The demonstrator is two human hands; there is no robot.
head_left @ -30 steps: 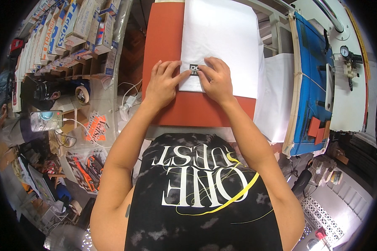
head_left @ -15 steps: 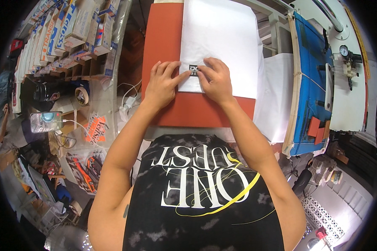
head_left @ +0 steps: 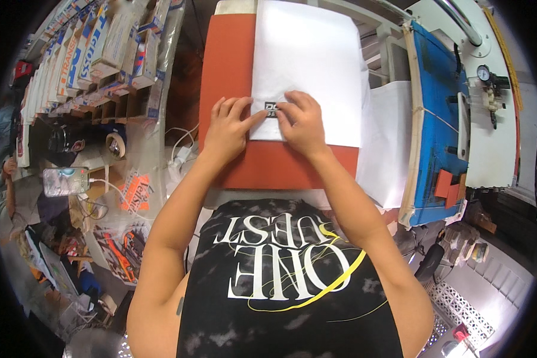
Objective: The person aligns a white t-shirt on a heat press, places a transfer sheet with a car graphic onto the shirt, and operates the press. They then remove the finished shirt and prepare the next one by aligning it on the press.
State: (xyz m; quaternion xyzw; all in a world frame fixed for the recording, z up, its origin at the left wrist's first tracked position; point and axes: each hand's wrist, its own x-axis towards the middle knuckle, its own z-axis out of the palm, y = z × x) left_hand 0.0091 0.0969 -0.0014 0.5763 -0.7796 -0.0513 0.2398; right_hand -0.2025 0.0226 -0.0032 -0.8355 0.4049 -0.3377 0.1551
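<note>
A small dark label (head_left: 270,110) with pale lettering lies near the front left corner of a folded white cloth (head_left: 307,53). The cloth rests on a flat orange-red pad (head_left: 268,164). From the left, my left hand (head_left: 225,132) reaches palm down, its fingers apart on the pad and cloth and its thumb at the label's edge. My right hand (head_left: 305,124) is on the cloth at the label's other side, with thumb and index finger at its right edge. Both hands have loosely bent, separated fingers, and their tips partly cover the label's sides.
Blue equipment (head_left: 429,119) stands at the right, with a pressure gauge (head_left: 483,73) beyond it. Long cardboard boxes (head_left: 110,45) fill a rack at the left. Below them are a plugged-in phone (head_left: 65,182) and a tape roll (head_left: 116,145). More white cloth (head_left: 391,143) hangs beside the pad.
The whole view has shifted slightly, so the pad and cloth appear lower. Both hands stay at the label, with only small finger movements.
</note>
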